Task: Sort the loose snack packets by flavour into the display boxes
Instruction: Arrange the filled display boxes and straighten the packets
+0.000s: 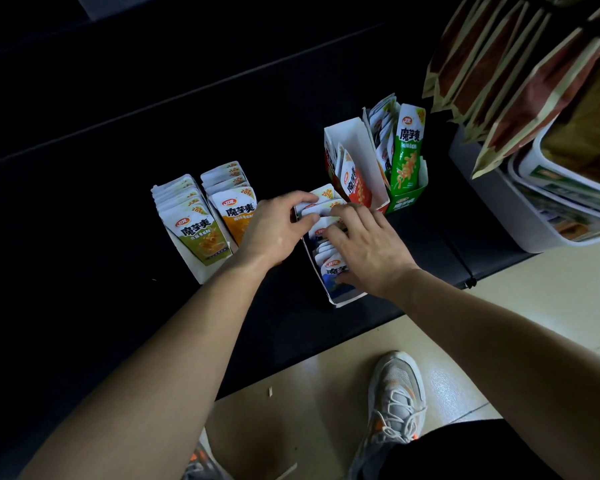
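Observation:
On a black surface stands a white display box (340, 299) holding blue snack packets (331, 266). My left hand (278, 223) pinches the top of a packet at the box's far end. My right hand (364, 247) lies over the packets in the middle, fingers pressing between them. To the left stand a box of olive-green packets (196, 230) and a row of orange packets (234, 209). Behind are a red box (357, 157) with a few red packets and a green box (407, 194) with green packets (407, 150).
A white bin (548, 216) of goods stands at the right, with brown paper bags (520, 64) hanging above it. The black surface's edge runs diagonally near my shoes (395, 400) on the pale tiled floor.

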`<state>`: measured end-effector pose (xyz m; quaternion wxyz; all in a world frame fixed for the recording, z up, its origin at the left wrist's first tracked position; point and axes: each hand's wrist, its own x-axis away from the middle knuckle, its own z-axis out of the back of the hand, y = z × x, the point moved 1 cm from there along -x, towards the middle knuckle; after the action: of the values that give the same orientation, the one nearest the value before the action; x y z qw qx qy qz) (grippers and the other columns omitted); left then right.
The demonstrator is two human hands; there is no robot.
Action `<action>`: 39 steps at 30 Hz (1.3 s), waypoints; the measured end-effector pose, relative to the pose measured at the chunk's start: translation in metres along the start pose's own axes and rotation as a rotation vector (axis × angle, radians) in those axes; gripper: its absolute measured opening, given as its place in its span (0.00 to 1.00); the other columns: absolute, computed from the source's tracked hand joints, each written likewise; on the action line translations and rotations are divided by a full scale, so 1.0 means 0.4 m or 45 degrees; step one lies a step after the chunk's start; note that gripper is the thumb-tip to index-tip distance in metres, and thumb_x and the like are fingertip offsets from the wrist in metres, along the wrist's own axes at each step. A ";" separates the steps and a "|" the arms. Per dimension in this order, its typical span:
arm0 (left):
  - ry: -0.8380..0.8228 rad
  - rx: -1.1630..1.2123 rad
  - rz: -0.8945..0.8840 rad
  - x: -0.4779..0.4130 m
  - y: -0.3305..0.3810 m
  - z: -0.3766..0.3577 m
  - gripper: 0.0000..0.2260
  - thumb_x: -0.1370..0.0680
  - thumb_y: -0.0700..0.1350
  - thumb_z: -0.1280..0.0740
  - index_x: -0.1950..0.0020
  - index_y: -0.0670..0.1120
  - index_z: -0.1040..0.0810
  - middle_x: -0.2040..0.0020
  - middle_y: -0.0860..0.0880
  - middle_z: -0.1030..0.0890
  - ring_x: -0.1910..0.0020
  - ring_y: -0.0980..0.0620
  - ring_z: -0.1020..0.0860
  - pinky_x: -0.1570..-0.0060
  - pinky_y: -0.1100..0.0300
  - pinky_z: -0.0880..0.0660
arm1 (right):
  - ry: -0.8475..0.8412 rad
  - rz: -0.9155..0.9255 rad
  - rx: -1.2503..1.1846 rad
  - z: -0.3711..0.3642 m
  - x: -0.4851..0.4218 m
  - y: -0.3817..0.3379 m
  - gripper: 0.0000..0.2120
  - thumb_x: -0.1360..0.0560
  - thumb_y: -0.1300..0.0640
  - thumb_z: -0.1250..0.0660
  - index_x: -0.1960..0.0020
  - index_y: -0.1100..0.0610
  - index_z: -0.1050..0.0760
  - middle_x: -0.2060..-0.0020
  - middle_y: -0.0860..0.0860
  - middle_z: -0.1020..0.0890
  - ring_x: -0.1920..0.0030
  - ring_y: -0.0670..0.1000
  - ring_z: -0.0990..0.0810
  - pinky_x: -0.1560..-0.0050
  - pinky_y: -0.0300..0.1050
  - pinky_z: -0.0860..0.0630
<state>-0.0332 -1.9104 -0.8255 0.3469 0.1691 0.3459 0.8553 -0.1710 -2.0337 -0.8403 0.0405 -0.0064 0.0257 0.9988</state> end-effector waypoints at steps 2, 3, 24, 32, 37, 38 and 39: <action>0.012 -0.018 -0.008 0.002 0.003 0.004 0.12 0.19 0.51 0.35 0.37 0.51 0.19 0.44 0.48 0.17 0.45 0.49 0.20 0.43 0.51 0.23 | 0.018 0.002 -0.016 -0.002 0.005 0.002 0.39 0.41 0.40 0.19 0.37 0.56 0.28 0.35 0.59 0.30 0.35 0.61 0.31 0.36 0.58 0.30; 0.024 -0.020 -0.010 0.003 0.005 0.005 0.12 0.17 0.49 0.37 0.37 0.49 0.19 0.43 0.49 0.17 0.45 0.51 0.20 0.44 0.55 0.24 | 0.022 0.000 -0.022 -0.003 0.007 0.003 0.39 0.40 0.40 0.19 0.37 0.56 0.28 0.36 0.58 0.29 0.36 0.60 0.31 0.37 0.58 0.29; -0.066 -0.063 0.084 -0.021 0.011 0.001 0.11 0.17 0.46 0.38 0.40 0.47 0.18 0.42 0.53 0.21 0.43 0.56 0.23 0.46 0.64 0.30 | -0.108 0.029 -0.026 0.002 -0.009 0.007 0.41 0.38 0.38 0.21 0.34 0.53 0.33 0.34 0.59 0.31 0.25 0.62 0.37 0.27 0.60 0.35; -0.078 -0.154 0.011 -0.024 0.004 -0.008 0.14 0.16 0.46 0.41 0.38 0.45 0.18 0.40 0.52 0.22 0.45 0.56 0.25 0.47 0.64 0.33 | -0.025 0.044 -0.027 0.005 0.002 0.016 0.52 0.38 0.38 0.20 0.26 0.57 0.42 0.32 0.58 0.28 0.26 0.61 0.35 0.29 0.59 0.32; -0.078 -0.181 -0.022 -0.029 -0.003 -0.005 0.11 0.17 0.44 0.37 0.39 0.45 0.17 0.42 0.50 0.19 0.45 0.53 0.24 0.47 0.64 0.33 | -0.023 -0.009 -0.037 -0.004 0.002 0.014 0.51 0.40 0.38 0.19 0.27 0.60 0.36 0.34 0.58 0.28 0.27 0.60 0.34 0.30 0.58 0.33; -0.072 -0.172 -0.010 -0.033 -0.005 -0.004 0.10 0.18 0.44 0.35 0.41 0.46 0.17 0.42 0.50 0.19 0.45 0.54 0.23 0.47 0.63 0.32 | -0.025 -0.011 -0.046 -0.004 0.001 0.015 0.49 0.41 0.39 0.19 0.29 0.59 0.33 0.35 0.58 0.28 0.28 0.60 0.34 0.31 0.58 0.32; -0.066 -0.154 0.005 -0.037 -0.006 -0.004 0.09 0.19 0.45 0.34 0.42 0.46 0.16 0.43 0.51 0.18 0.46 0.54 0.23 0.46 0.63 0.31 | -0.031 -0.011 -0.060 -0.004 0.000 0.016 0.47 0.41 0.38 0.19 0.30 0.58 0.32 0.36 0.57 0.27 0.28 0.60 0.34 0.31 0.58 0.32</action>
<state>-0.0226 -1.9203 -0.8292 0.3636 0.1704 0.2841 0.8706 -0.1715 -2.0402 -0.8415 0.0449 0.0045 0.0018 0.9990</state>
